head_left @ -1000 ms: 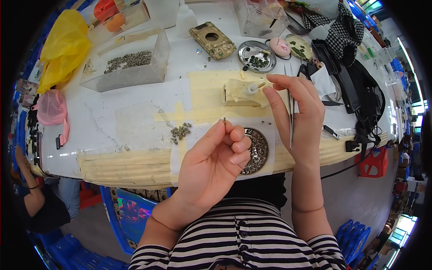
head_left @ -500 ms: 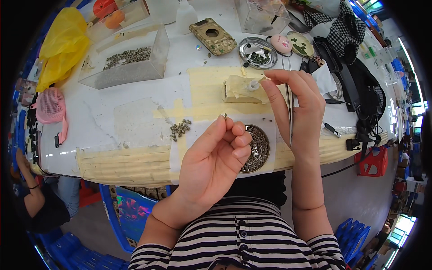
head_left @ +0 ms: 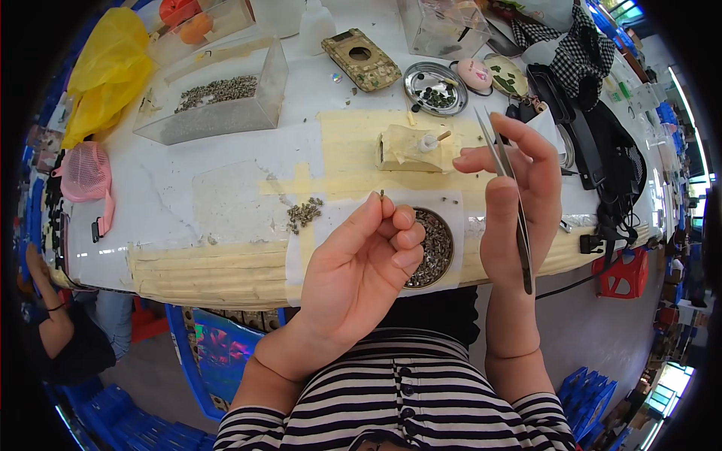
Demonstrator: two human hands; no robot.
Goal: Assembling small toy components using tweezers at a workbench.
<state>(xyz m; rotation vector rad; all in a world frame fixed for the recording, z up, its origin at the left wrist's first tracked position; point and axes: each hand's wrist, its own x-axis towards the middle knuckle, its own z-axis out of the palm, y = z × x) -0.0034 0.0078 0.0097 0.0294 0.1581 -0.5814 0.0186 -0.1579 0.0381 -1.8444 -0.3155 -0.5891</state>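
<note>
My left hand (head_left: 357, 263) is closed, pinching a tiny brownish part (head_left: 382, 194) upright between thumb and fingertip. My right hand (head_left: 532, 203) holds metal tweezers (head_left: 520, 225) between thumb and palm, tips pointing up and away, with its other fingers loosely bent. Just left of those fingers, a small white pot (head_left: 429, 143) with a short brown stick (head_left: 444, 136) in it sits in a tape-wrapped block (head_left: 395, 154). A round dish (head_left: 438, 248) full of small metal parts stands partly behind my left hand. To the left lies a loose pile of similar parts (head_left: 304, 215).
A clear bin (head_left: 203, 131) of small parts stands at the far left, near a yellow bag (head_left: 113, 68) and pink mesh item (head_left: 84, 174). A camouflage toy tank hull (head_left: 362, 62) and a metal dish (head_left: 436, 89) with dark green pieces lie at the back.
My right hand has let go of the stick in the white pot and moved right. The tweezers have swung outward in it. My left hand holds nearly still.
</note>
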